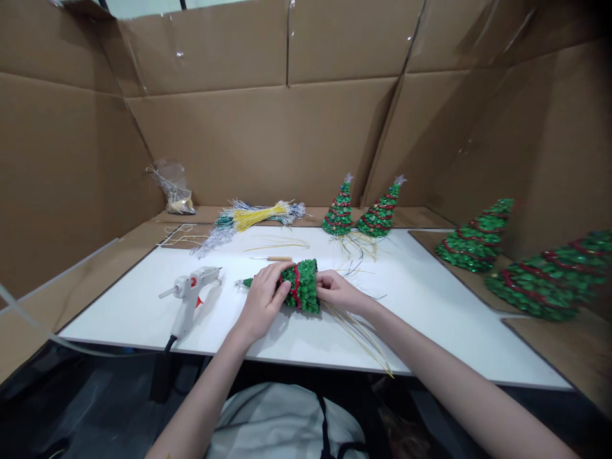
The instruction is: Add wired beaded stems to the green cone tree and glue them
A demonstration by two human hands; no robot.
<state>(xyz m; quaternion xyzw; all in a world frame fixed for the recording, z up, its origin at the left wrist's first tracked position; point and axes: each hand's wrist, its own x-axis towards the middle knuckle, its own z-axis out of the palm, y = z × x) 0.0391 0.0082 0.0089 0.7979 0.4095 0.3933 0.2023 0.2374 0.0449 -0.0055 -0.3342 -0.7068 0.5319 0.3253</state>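
Observation:
A small green Christmas tree (304,294) with red garland lies on its side on the white board, its clear star tip pointing left. My left hand (264,296) is wrapped over its upper part and holds it down. At the tree's open base, my right hand (337,290) is closed, with the fingertips partly hidden inside the rim; what they pinch does not show. Several thin yellowish wires (358,336) trail from the base under my right wrist toward the board's front edge. Just beyond the tree lies an awl (278,259) with a wooden handle.
A white glue gun (187,299) stands left, its cord running off the front edge. Bundles of yellow wire stems (261,217) lie at the back, near a plastic bag (174,191). Finished-looking trees (339,213) stand back right and far right (475,239). Cardboard walls (335,140) enclose the board.

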